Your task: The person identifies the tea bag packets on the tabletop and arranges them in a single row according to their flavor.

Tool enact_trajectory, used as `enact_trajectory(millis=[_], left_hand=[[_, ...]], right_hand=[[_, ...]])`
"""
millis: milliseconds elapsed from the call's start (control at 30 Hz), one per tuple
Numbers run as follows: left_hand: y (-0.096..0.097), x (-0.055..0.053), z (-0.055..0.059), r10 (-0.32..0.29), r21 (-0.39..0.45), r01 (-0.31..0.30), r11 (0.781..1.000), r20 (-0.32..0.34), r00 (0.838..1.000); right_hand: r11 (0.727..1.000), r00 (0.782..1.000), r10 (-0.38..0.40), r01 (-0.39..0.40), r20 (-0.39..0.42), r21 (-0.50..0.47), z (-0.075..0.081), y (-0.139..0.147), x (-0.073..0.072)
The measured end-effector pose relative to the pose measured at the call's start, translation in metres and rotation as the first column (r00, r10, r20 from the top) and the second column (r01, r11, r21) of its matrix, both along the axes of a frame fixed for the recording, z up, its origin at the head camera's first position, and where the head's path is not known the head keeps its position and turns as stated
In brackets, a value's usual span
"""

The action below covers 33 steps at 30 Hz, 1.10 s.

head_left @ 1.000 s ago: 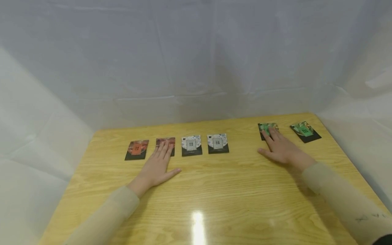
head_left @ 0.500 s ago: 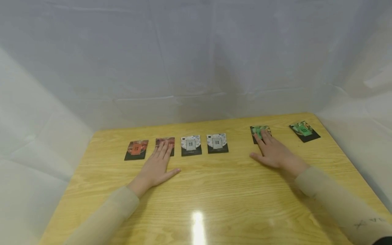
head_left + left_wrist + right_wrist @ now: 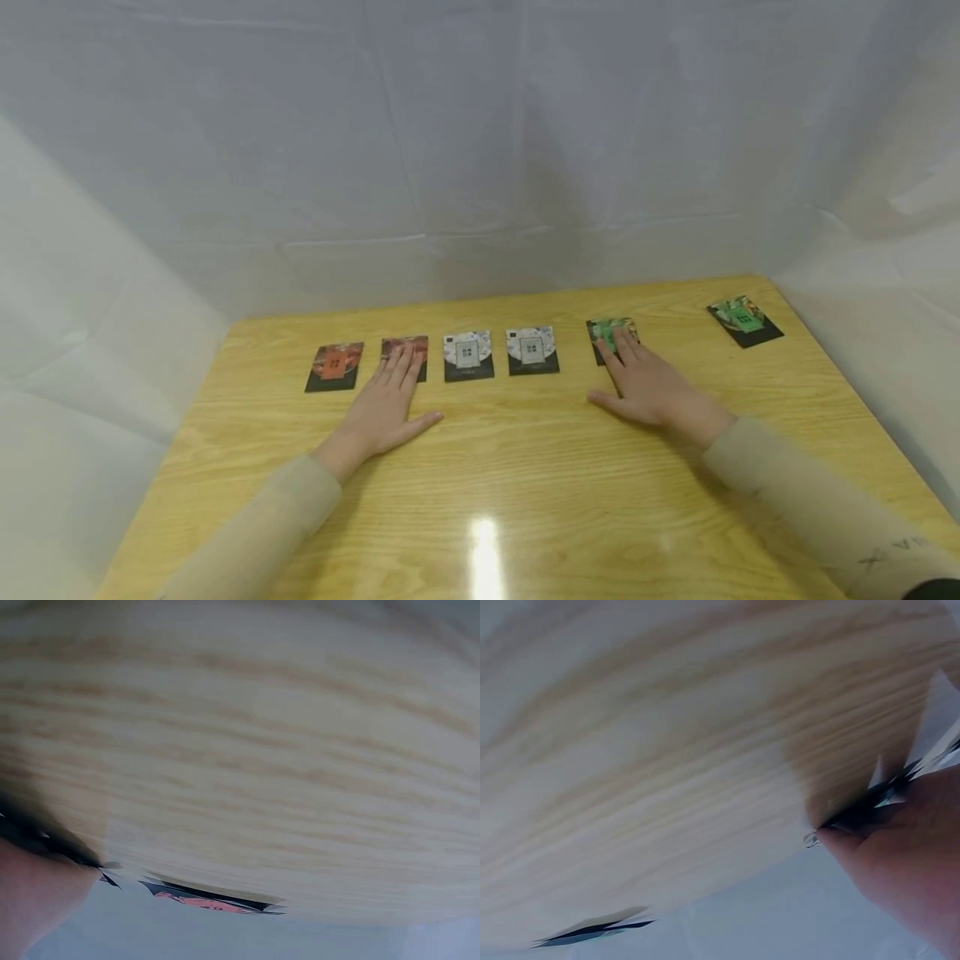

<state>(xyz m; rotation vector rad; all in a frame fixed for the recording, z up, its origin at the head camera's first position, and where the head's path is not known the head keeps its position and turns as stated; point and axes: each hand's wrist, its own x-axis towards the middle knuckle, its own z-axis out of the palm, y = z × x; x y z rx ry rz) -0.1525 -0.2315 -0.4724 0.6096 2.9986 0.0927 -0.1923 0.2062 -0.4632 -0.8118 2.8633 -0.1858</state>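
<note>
On the wooden table, my left hand (image 3: 381, 410) lies flat with its straight fingertips resting on a red-and-black packet (image 3: 408, 340). Just left of it lies a matching red packet (image 3: 334, 367). My right hand (image 3: 648, 387), fingers extended, presses a green-and-black packet (image 3: 602, 327) and hides its lower right part. Between the hands are two white-and-black packets, one nearer the left hand (image 3: 468, 356), the other (image 3: 532, 350) beside the green one. In the left wrist view a red packet (image 3: 214, 904) lies beyond my hand (image 3: 45, 900).
Another green packet (image 3: 746, 321) lies tilted near the table's far right corner. White sheeting (image 3: 480, 167) hangs behind the wooden table (image 3: 487, 467) and along both sides.
My right hand has slid the green packet leftward and slightly nearer, towards the white packets and away from the other green one. The left hand has stayed still.
</note>
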Motion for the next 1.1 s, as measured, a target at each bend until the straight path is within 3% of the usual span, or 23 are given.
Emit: enact_trajectory(millis=[600, 1100], left_hand=[[-0.002, -0.003, -0.005, 0.003, -0.008, -0.002, 1.0, 0.009, 1.0], [-0.004, -0.005, -0.009, 0.002, -0.006, -0.002, 1.0, 0.012, 1.0]], right_hand=[[0.999, 1.0, -0.021, 0.021, -0.01, 0.049, 0.006, -0.034, 0.014], [0.995, 0.998, -0.063, 0.062, 0.013, 0.073, 0.004, -0.041, 0.012]])
